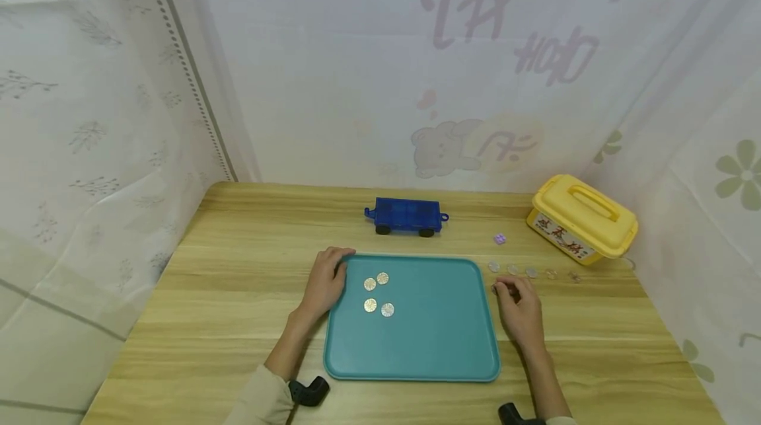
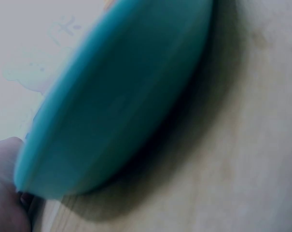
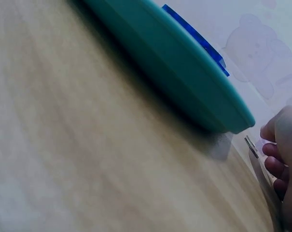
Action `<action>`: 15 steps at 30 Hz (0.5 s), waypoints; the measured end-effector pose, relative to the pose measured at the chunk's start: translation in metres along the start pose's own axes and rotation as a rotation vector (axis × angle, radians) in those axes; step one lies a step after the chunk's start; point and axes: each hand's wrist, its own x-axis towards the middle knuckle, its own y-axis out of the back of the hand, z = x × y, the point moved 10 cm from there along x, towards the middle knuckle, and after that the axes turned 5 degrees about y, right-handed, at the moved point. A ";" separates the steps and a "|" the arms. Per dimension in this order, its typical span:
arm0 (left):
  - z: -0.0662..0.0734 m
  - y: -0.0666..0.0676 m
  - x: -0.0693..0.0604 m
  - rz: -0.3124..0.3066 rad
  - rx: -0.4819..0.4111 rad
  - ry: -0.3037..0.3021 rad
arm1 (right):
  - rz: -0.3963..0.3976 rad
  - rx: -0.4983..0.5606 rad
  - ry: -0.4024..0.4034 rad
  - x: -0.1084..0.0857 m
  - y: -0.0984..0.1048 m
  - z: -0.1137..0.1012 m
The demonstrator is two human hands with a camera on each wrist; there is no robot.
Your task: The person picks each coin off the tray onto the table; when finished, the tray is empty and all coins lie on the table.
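Observation:
A teal tray (image 1: 440, 346) lies on the wooden table, and several round coin-like discs (image 1: 370, 305) rest on its left half. At the tray's far-left corner, my left hand (image 1: 324, 283) holds the rim, its index finger reaching along the far edge. My right hand (image 1: 522, 312), just off the tray's right side, has its fingers curled and pinches a coin-like disc (image 3: 251, 146) at the fingertips. This disc appears nearly edge-on in the right wrist view. Beyond that hand, several more discs (image 1: 531, 273) lie in a row on the table.
A blue toy wagon (image 1: 407, 215) with black wheels stands behind the tray. At the back right sits a yellow lidded box (image 1: 582, 217) with a handle. Between them lies a small purple piece (image 1: 500, 238). Patterned cloth (image 1: 327, 81) hangs behind the table (image 1: 250, 227).

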 end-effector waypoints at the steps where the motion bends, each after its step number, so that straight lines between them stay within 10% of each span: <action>1: 0.001 0.000 0.000 0.002 0.001 -0.005 | 0.005 -0.005 0.011 0.000 0.000 -0.003; 15: -0.001 -0.002 0.001 -0.009 -0.004 0.012 | -0.136 0.029 0.318 -0.010 -0.054 -0.090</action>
